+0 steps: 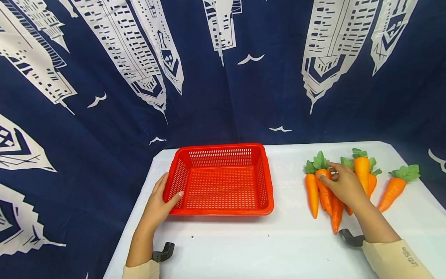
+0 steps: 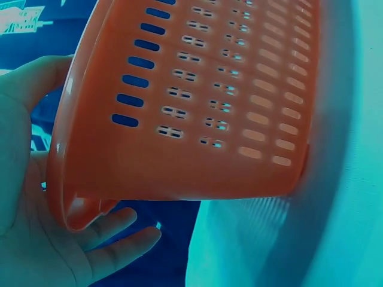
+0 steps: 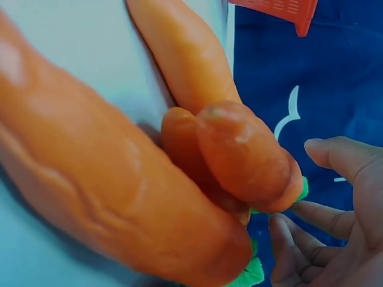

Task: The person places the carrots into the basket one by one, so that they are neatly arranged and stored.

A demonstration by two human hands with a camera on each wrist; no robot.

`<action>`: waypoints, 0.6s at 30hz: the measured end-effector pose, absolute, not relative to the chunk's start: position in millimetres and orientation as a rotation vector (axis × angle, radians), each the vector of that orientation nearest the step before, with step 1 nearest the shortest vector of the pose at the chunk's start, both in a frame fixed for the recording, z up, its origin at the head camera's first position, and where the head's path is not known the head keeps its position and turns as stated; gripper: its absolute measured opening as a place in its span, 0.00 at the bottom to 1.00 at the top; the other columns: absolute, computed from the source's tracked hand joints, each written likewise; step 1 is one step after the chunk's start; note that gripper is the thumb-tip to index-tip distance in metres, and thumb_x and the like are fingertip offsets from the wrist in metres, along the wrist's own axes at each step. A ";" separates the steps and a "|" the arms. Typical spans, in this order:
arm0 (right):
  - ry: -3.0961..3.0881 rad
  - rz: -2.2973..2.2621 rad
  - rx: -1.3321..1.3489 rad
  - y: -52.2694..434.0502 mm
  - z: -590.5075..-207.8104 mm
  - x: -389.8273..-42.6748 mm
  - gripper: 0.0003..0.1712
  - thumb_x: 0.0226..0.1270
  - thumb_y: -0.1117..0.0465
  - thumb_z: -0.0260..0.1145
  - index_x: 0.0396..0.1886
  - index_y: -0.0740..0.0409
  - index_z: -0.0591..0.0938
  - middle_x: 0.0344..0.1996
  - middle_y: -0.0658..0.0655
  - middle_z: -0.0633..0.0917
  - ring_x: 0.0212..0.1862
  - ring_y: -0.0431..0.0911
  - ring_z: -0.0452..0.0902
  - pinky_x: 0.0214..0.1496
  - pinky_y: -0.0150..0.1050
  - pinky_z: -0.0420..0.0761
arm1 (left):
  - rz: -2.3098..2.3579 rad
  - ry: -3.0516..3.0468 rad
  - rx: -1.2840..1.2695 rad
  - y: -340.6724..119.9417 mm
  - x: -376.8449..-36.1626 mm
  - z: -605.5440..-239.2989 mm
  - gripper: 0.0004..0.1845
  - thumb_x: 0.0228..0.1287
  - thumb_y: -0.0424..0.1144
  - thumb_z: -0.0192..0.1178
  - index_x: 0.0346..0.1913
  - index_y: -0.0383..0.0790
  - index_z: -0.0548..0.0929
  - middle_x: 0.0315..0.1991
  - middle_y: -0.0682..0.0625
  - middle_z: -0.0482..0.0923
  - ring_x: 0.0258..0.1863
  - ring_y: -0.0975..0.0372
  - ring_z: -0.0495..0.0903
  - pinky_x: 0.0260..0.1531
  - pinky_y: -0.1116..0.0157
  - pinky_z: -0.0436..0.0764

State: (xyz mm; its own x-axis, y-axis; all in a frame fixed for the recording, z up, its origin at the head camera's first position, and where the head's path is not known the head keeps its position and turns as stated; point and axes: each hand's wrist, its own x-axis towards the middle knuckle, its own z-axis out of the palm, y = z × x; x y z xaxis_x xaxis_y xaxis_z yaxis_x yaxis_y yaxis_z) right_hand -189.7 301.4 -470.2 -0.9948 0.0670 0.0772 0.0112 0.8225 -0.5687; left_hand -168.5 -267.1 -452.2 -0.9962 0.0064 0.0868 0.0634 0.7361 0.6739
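Observation:
A red slotted basket (image 1: pixel 219 180) stands empty on the white table (image 1: pixel 244 248). My left hand (image 1: pixel 170 188) holds its left rim, thumb over the edge and fingers on the outer wall. The left wrist view shows that hand (image 2: pixel 36 197) wrapped about the rim of the basket (image 2: pixel 209 89). On the right lies a bunch of orange toy carrots (image 1: pixel 325 193) with green tops. My right hand (image 1: pixel 325 172) rests over them, loose fingertips touching one carrot's top end. In the right wrist view the fingers (image 3: pixel 311 215) lie spread beside the carrot ends (image 3: pixel 239 149), not closed round any.
One carrot (image 1: pixel 395 188) lies apart near the table's right edge. A dark blue cloth with white buildings (image 1: pixel 223 77) hangs behind and to the left. The basket's corner (image 3: pixel 281 9) shows far off in the right wrist view.

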 end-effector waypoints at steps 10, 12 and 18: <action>-2.964 0.863 -0.101 301.2 -474.6 -193.7 0.42 0.72 0.40 0.61 0.69 0.70 0.68 0.53 0.77 0.77 0.47 0.68 0.76 0.50 0.65 0.77 | -1.180 -2.870 -0.085 -267.8 -164.6 -459.6 0.50 0.65 0.58 0.65 0.82 0.51 0.49 0.83 0.50 0.46 0.80 0.45 0.54 0.73 0.34 0.59; -2.977 0.866 -0.114 302.0 -475.0 -194.6 0.42 0.72 0.40 0.61 0.69 0.70 0.68 0.53 0.76 0.78 0.46 0.67 0.77 0.48 0.63 0.77 | -1.194 -2.873 -0.079 -268.0 -163.7 -460.5 0.51 0.64 0.59 0.65 0.82 0.53 0.49 0.83 0.52 0.45 0.80 0.46 0.53 0.72 0.34 0.58; -3.003 0.868 -0.134 304.5 -473.7 -196.9 0.42 0.72 0.39 0.62 0.67 0.71 0.69 0.53 0.78 0.78 0.46 0.67 0.77 0.49 0.64 0.78 | -1.221 -2.889 -0.074 -268.6 -162.4 -463.9 0.54 0.61 0.60 0.68 0.82 0.53 0.48 0.83 0.58 0.40 0.81 0.47 0.50 0.72 0.32 0.57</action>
State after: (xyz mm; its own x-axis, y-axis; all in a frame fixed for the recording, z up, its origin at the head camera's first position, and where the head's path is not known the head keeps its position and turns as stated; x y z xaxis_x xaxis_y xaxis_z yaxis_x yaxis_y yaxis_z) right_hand -196.9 304.5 -473.7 -0.9963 0.0857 -0.0118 0.0788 0.8426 -0.5328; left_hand -162.4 -268.6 -463.9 -0.9989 0.0421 0.0220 0.0452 0.6960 0.7166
